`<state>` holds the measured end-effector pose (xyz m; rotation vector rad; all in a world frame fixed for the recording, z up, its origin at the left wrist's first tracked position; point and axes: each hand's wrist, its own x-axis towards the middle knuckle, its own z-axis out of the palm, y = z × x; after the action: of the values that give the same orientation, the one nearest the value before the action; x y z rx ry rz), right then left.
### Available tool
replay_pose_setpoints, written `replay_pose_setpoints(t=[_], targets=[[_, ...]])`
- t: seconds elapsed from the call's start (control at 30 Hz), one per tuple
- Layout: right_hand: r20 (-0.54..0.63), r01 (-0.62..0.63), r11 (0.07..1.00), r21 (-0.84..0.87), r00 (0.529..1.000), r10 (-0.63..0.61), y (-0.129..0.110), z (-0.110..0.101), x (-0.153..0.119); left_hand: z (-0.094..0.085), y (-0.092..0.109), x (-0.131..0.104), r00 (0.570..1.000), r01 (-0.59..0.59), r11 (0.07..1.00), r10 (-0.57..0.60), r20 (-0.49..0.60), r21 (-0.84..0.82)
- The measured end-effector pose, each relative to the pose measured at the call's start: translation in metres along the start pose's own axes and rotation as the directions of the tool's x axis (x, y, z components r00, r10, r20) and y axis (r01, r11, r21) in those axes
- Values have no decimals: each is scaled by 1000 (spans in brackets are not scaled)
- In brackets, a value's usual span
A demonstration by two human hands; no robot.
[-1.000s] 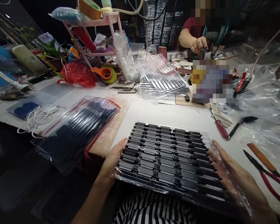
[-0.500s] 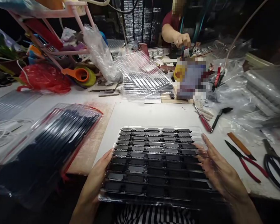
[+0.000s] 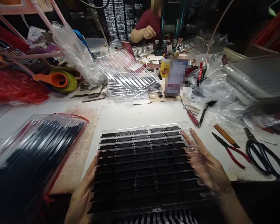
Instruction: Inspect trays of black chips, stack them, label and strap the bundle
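Between my two hands is a clear plastic tray (image 3: 140, 126) with rows of black comb-like toothed parts (image 3: 142, 165) in it. My left hand (image 3: 84, 183) is closed on the tray's left edge, its fingertips partly hidden by the tray. On the other side, my right hand (image 3: 207, 158) grips the right edge, thumb on top and fingers showing through the clear plastic. The tray is over the table's front edge, just above my lap. To the left lies another clear tray (image 3: 39, 140), full of long dark strips and blurred.
Right of my hand lie scissors (image 3: 263, 155), red-handled pliers (image 3: 231, 149), a wooden-handled blade (image 3: 226, 135) and a red screwdriver (image 3: 191, 116). Clear empty trays (image 3: 130, 77) are stacked behind. A yellow cup (image 3: 164, 67) stands near a co-worker's hand (image 3: 149, 32) across the table.
My view has swung to the right, so most things appear further left. The tray in my hands appears lower and nearer. The co-worker's hand has come away from the cup.
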<state>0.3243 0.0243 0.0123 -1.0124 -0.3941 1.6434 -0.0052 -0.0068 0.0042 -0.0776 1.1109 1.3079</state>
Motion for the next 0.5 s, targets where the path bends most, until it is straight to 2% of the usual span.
replay_pose_setpoints(t=[0.07,0.13,0.33,0.5], targets=[[38,-11,997,80,999,8,2,2,1,-5,-1,2,996,-22,999,25,90,-30],[58,-22,991,135,998,14,3,4,1,-9,-3,4,990,-41,998,46,136,-42],[6,-52,985,164,999,52,6,-1,0,-13,-3,5,965,-13,998,29,262,-63],[-5,-127,977,169,991,130,6,-14,-3,-7,-3,5,961,-32,997,52,272,-76]])
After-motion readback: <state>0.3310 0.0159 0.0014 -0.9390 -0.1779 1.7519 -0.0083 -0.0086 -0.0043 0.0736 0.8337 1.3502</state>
